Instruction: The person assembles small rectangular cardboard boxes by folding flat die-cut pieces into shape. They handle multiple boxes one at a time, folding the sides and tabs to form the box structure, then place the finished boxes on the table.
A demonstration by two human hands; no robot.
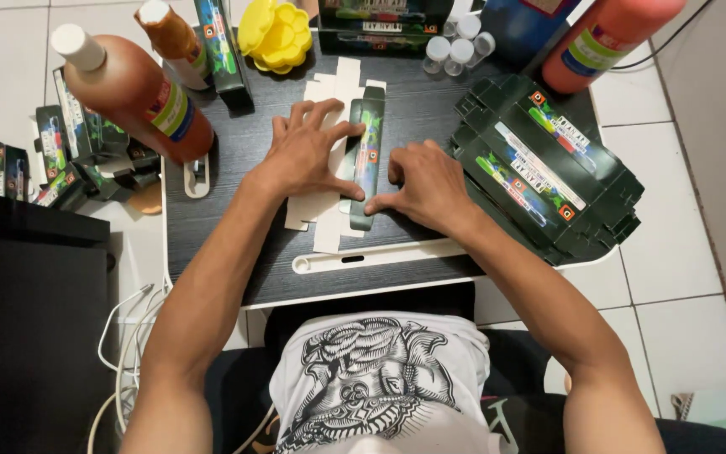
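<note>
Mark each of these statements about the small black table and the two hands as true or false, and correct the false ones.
1. Both hands press on a flat carton blank lying on the black table. True: the left hand and the right hand rest on it from either side.
2. A stack of flat green cartons lies beside the right hand. True.
3. The yellow flower-shaped tray sits at the near edge of the table. False: it is at the far edge.
4. The large brown bottle stands to the right of the right hand. False: it is beyond the left hand, at the left.
5. The right hand holds a clear cap. False: the clear caps lie at the far edge.
</note>
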